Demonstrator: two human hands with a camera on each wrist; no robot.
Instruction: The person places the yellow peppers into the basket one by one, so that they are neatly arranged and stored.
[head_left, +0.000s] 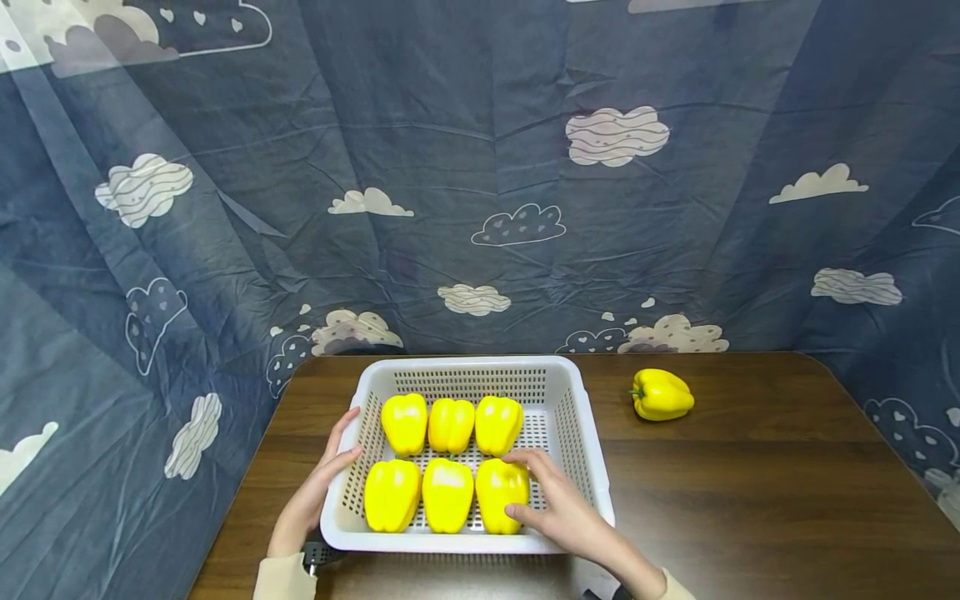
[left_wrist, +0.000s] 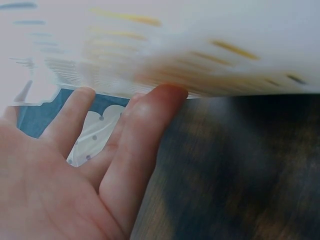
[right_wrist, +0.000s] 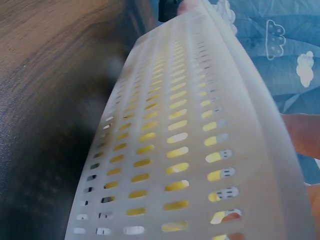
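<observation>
A white perforated plastic basket (head_left: 465, 362) holds yellow bell peppers in two rows of three: a back row (head_left: 452, 426) and a front row (head_left: 447, 497). My left hand (head_left: 318, 485) rests against the basket's left side, its extended fingers (left_wrist: 145, 117) touching the outer wall in the left wrist view. Reaching over the front right rim, my right hand (head_left: 561, 510) holds the front-right bell pepper (head_left: 495, 498) between thumb and curved fingers. In the right wrist view the basket wall (right_wrist: 165, 125) hides most of that hand and pepper.
Another yellow bell pepper (head_left: 663, 395) lies on its side on the brown wooden table (head_left: 750, 483), right of the basket. A dark blue curtain with cloud prints (head_left: 465, 167) hangs behind the table.
</observation>
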